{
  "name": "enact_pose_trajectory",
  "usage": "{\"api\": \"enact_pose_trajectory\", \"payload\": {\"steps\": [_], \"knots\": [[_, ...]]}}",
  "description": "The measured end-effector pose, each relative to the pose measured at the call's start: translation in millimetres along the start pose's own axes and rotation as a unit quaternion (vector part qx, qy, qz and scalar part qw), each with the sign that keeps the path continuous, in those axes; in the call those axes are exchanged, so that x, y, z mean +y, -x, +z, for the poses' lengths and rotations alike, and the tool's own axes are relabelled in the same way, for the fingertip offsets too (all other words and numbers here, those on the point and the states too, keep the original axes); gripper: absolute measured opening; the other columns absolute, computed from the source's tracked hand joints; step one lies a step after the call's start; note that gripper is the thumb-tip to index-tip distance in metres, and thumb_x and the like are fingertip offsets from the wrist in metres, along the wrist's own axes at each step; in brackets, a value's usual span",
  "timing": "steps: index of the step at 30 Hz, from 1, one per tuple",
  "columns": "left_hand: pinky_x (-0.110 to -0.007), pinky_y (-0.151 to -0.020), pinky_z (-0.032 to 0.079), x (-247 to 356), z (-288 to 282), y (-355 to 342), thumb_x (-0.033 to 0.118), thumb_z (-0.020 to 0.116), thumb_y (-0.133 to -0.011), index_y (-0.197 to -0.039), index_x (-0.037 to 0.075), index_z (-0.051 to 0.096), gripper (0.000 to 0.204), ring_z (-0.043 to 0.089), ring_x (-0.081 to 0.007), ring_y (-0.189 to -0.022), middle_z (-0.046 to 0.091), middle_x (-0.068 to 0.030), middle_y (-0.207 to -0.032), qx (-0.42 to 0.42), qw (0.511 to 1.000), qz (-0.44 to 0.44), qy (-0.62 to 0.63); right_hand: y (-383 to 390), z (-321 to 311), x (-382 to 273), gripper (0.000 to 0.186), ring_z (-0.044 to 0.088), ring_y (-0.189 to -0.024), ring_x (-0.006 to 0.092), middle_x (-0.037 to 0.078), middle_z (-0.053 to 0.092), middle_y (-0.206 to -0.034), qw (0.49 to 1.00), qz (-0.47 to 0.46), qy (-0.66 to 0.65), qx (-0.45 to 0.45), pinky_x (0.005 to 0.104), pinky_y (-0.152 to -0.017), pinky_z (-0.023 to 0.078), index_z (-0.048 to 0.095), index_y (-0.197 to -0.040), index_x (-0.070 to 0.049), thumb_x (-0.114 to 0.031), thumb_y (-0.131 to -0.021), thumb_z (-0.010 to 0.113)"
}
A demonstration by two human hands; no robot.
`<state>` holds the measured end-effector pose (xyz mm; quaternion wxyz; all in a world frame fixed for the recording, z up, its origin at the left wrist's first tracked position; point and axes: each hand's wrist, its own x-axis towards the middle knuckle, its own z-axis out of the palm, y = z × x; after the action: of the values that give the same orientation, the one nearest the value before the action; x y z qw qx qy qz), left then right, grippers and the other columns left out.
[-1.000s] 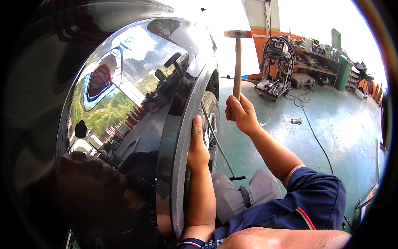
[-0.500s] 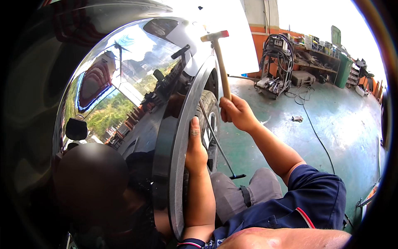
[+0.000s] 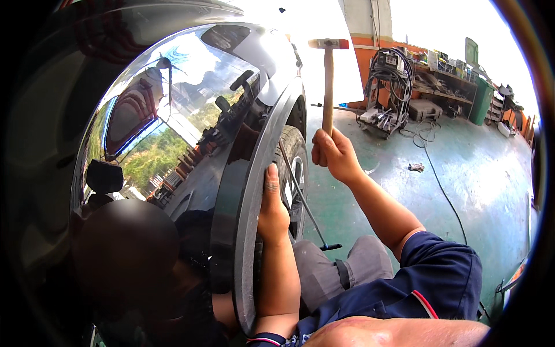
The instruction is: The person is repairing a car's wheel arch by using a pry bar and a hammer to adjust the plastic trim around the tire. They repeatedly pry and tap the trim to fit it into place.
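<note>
My right hand (image 3: 335, 155) grips the wooden handle of a hammer (image 3: 328, 81), held upright with its metal head raised above the wheel. My left hand (image 3: 272, 208) lies flat against the inner edge of the grey wheel-arch trim (image 3: 254, 191) of a shiny black car fender (image 3: 173, 150). The tyre (image 3: 295, 168) sits just right of that hand. A thin dark rod (image 3: 303, 205) leans across the tyre toward my grey trouser leg.
A green workshop floor (image 3: 462, 173) spreads to the right, with a black cable (image 3: 439, 179) trailing over it. A cart of tools and hoses (image 3: 387, 87) and cluttered shelves (image 3: 445, 75) stand at the back. A green bin (image 3: 480, 101) is beside them.
The hammer swung down toward the wheel arch half a second ago and is now raised upright again. My left hand stays on the arch trim.
</note>
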<state>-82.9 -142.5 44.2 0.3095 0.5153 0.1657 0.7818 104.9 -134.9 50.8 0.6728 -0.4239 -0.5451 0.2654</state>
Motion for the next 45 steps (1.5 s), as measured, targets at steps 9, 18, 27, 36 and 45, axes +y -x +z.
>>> {"api": "enact_pose_trajectory", "payload": {"steps": [9,18,27,36,45], "knots": [[-0.031,-0.093,0.051,-3.9,-4.1,-0.4,0.014,0.071,-0.097,-0.115,-0.008,0.070,0.028,0.068,-0.0204,-0.103,0.073,-0.0147,-0.116,-0.016,0.999,0.008,-0.029,-6.6,-4.7,-2.0,0.028,0.052,-0.058,0.0071,0.000,0.058,-0.067,0.997,0.024,0.065,-0.040,0.0247,-0.055,0.041,0.056,-0.096,-0.007,-0.032,-0.109,0.052],[-0.033,-0.092,0.052,-16.1,-15.0,8.9,0.027,0.077,-0.095,-0.111,-0.008,0.071,0.039,0.070,-0.0214,-0.103,0.074,-0.0147,-0.116,-0.016,0.985,-0.047,-0.164,-9.7,-4.4,-4.8,0.032,0.053,-0.058,0.0084,0.001,0.057,-0.067,0.997,0.017,0.066,-0.039,0.0253,-0.054,0.041,0.057,-0.095,-0.005,-0.033,-0.109,0.053],[-0.036,-0.096,0.052,-24.6,-27.7,14.8,0.036,0.075,-0.095,-0.117,-0.007,0.069,0.049,0.070,-0.0295,-0.110,0.072,-0.0198,-0.120,-0.039,0.964,-0.098,-0.244,-13.4,-4.1,-0.8,0.032,0.048,-0.055,0.0069,0.001,0.059,-0.066,0.997,-0.012,0.078,0.022,0.0238,-0.053,0.038,0.058,-0.095,-0.006,-0.035,-0.109,0.050],[-0.038,-0.097,0.051,-24.3,-31.5,12.9,0.038,0.074,-0.095,-0.120,-0.006,0.068,0.051,0.069,-0.0314,-0.111,0.071,-0.0189,-0.122,-0.060,0.961,-0.088,-0.256,-14.9,-7.8,2.8,0.035,0.047,-0.052,0.0086,0.003,0.058,-0.063,0.998,-0.009,0.054,0.005,0.0247,-0.050,0.036,0.057,-0.094,-0.005,-0.036,-0.109,0.049],[-0.038,-0.095,0.052,-12.3,-36.7,11.3,0.039,0.073,-0.095,-0.120,-0.004,0.068,0.050,0.069,-0.0309,-0.111,0.072,-0.0177,-0.122,-0.083,0.959,-0.088,-0.255,-10.9,-12.6,8.7,0.033,0.048,-0.054,0.0087,0.002,0.058,-0.065,0.999,-0.003,0.025,0.027,0.0252,-0.052,0.039,0.056,-0.095,-0.006,-0.035,-0.109,0.051]]}}
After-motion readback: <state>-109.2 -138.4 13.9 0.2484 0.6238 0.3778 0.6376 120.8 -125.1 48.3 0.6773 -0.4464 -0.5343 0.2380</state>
